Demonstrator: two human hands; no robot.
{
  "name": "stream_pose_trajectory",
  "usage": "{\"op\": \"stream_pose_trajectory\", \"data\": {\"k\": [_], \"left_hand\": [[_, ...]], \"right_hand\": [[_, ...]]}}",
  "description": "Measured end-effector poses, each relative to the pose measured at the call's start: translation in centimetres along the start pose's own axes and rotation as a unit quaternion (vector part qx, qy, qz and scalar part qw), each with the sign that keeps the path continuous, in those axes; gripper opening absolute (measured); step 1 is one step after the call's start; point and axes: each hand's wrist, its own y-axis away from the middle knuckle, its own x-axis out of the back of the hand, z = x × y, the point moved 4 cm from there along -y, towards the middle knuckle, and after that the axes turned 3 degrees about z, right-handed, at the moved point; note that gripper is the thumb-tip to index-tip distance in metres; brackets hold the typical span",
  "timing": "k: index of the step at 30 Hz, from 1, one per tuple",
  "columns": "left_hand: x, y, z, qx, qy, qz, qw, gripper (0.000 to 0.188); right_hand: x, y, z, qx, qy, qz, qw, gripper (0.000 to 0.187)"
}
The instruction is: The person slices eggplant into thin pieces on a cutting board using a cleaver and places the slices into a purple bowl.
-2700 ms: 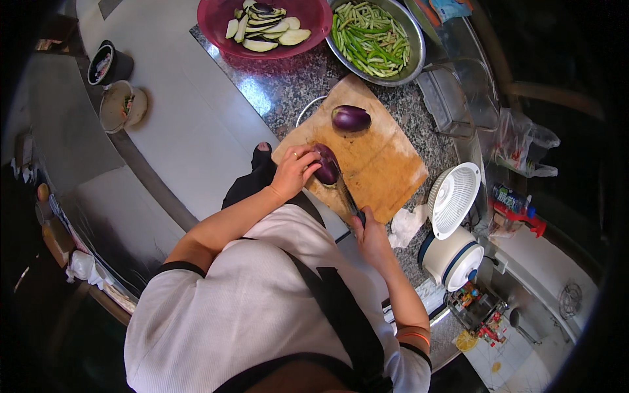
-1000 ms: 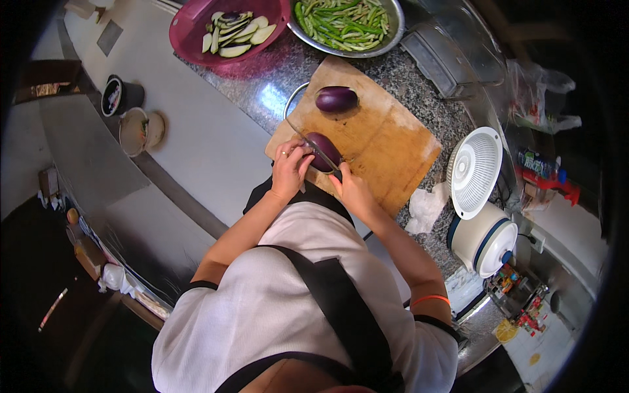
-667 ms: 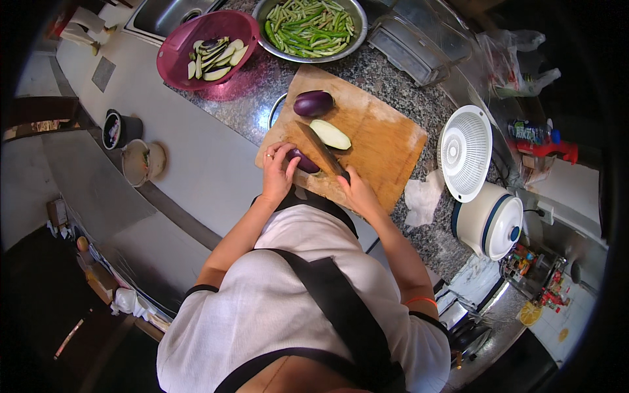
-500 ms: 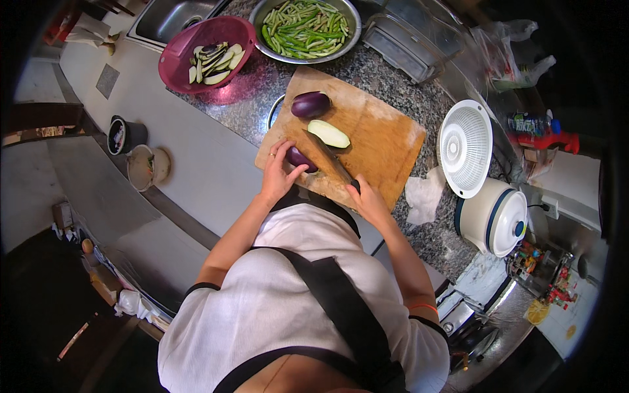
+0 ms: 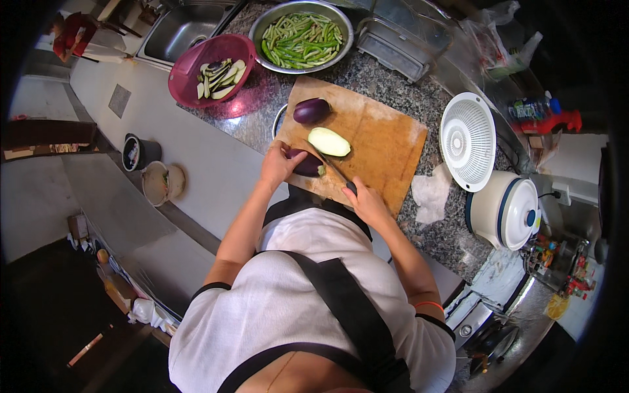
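My left hand (image 5: 280, 164) is closed round a dark purple eggplant piece (image 5: 306, 164) at the near left of the wooden cutting board (image 5: 388, 141). A greenish stem end shows on the piece's right side. In my right hand (image 5: 368, 203) is the dark handle of a kitchen knife (image 5: 335, 171). Its blade appears narrow, almost edge-on, and runs up and left beside the held piece. I cannot tell whether blade and eggplant touch. Just beyond the blade lies an eggplant half (image 5: 329, 141), pale cut face up. Another purple eggplant piece (image 5: 312, 111) rests farther back, skin up.
Eggplant slices fill part of a pink basin (image 5: 180, 82) at the back left. Beside it, a steel bowl (image 5: 351, 38) holds green beans. Right of the board are a crumpled white cloth or paper (image 5: 431, 195), a white colander (image 5: 468, 141) and a rice cooker (image 5: 501, 209). Floor buckets (image 5: 149, 152) stand left.
The knife has turned from showing its broad side to nearly edge-on. More of the held eggplant, including its stem end, now shows. The whole view has shifted slightly.
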Motion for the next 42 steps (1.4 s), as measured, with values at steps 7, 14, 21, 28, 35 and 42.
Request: {"op": "stream_pose_trajectory", "data": {"k": [7, 14, 21, 28, 35, 42], "left_hand": [[-1.1, 0.1, 6.1, -0.228, -0.132, -0.023, 0.964, 0.074], [-4.1, -0.9, 11.6, -0.268, -0.24, -0.133, 0.924, 0.075], [-9.9, -1.3, 16.0, -0.419, -0.217, -0.179, 0.864, 0.07], [-6.2, 0.2, 13.5, -0.435, -0.038, -0.043, 0.899, 0.063], [0.3, 4.1, 2.1, -0.269, -0.048, 0.184, 0.944, 0.033], [-1.5, 4.2, 0.0, -0.23, 0.071, 0.169, 0.956, 0.033]], "right_hand": [[3.2, 2.7, 2.1, -0.064, -0.158, 0.058, 0.984, 0.031], [5.9, 5.5, 4.6, -0.115, -0.289, 0.172, 0.935, 0.03], [5.6, 8.1, 6.6, -0.147, -0.302, 0.232, 0.913, 0.03], [5.0, 7.1, 5.3, -0.112, -0.243, 0.179, 0.947, 0.034], [3.1, 2.5, 0.3, 0.054, -0.052, 0.119, 0.99, 0.029], [1.1, -1.0, -3.4, 0.102, 0.094, 0.002, 0.99, 0.023]]}}
